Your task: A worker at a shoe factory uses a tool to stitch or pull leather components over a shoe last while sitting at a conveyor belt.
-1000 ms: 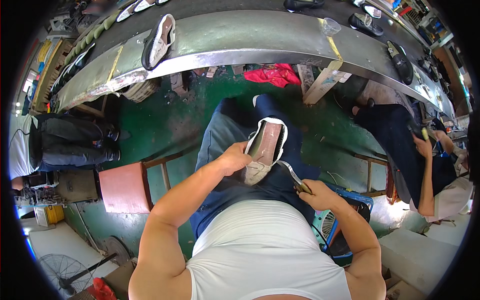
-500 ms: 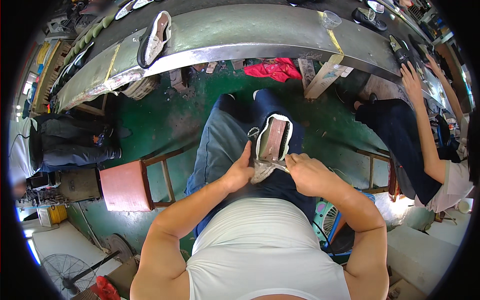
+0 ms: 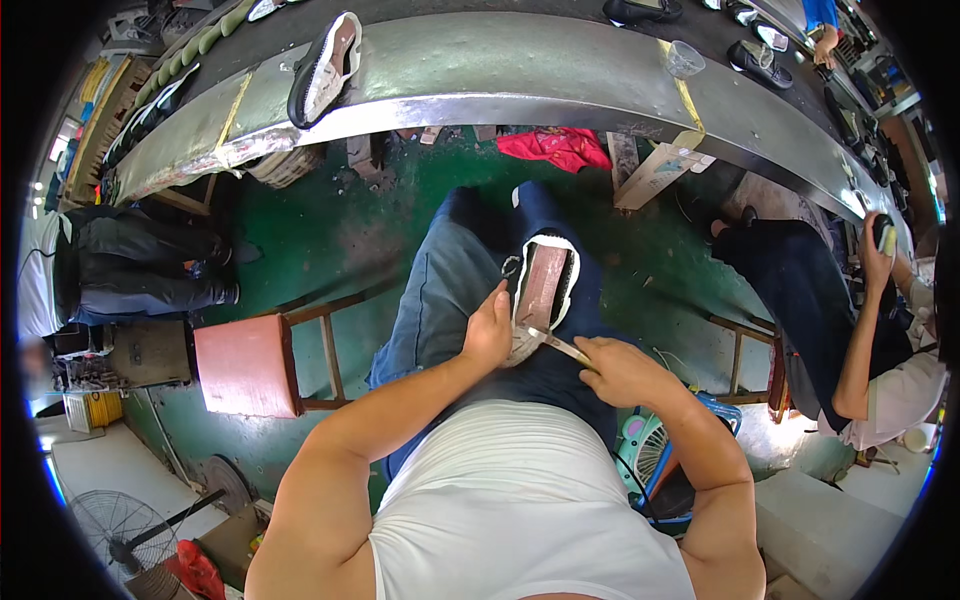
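Observation:
A half-made shoe (image 3: 541, 290) rests across my thighs, its brownish insole facing up inside a white edge and dark upper. My left hand (image 3: 489, 328) is closed on the shoe's left side, thumb along its edge; its other fingers are mostly hidden. In my right hand (image 3: 622, 371) is a slim metal tool that looks like lasting pincers (image 3: 562, 346). The tool's head lies over the near end of the insole, beside the loose whitish edge of the upper. Whether the head touches the insole I cannot tell.
A metal-edged bench (image 3: 520, 60) runs across the far side, carrying another shoe (image 3: 327, 75) and a clear cup (image 3: 685, 58). Stools (image 3: 248, 367) stand to both sides. A small green fan (image 3: 645, 450) is by my right elbow. Co-workers sit left and right; one holds a dark shoe (image 3: 882, 235).
My right hand has moved slightly down and right, and the tool now slants across the near end of the shoe. My left hand keeps hold. The right co-worker has lifted a shoe.

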Demonstrator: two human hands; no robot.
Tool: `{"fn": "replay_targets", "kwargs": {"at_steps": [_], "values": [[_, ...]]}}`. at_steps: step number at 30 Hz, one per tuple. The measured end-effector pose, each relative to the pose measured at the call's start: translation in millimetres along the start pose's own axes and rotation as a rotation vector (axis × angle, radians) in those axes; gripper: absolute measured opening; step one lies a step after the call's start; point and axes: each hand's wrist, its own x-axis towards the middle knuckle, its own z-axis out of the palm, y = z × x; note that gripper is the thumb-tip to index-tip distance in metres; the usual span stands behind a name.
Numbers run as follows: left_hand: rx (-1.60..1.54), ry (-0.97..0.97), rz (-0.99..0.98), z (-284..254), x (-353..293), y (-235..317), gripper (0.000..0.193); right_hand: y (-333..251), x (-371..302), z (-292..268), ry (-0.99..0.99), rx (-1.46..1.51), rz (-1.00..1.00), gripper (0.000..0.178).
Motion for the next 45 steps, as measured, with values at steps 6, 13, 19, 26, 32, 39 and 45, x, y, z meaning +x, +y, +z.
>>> {"fn": "replay_targets", "kwargs": {"at_steps": [6, 13, 19, 26, 32, 39, 45], "values": [[0.333, -0.044, 0.364, 0, -4, 11, 0.051, 18, 10, 3, 0.411, -0.136, -0.076, 0.050], [0.562, -0.243, 0.446, -13, -4, 29, 0.052, 37, 8, -6, 0.212, -0.038, 0.126, 0.037], [0.619, -0.410, 0.336, -19, 7, 48, 0.055, 27, 30, -9, 0.559, 0.227, -0.085, 0.032], [0.816, -0.514, 0.392, -27, 0, 67, 0.060, 37, 46, 3, 0.482, 0.083, -0.022, 0.034], [0.267, -0.337, 0.040, -32, -21, 16, 0.074, 25, 26, 7, 0.357, 0.282, -0.045, 0.035], [0.115, -0.521, -0.128, -47, -18, 30, 0.081, 4, 21, 9, 0.189, 0.263, 0.026, 0.038], [-0.181, -0.599, -0.125, -45, -19, 8, 0.090, 8, 17, 20, 0.169, 0.260, 0.068, 0.036]]}}
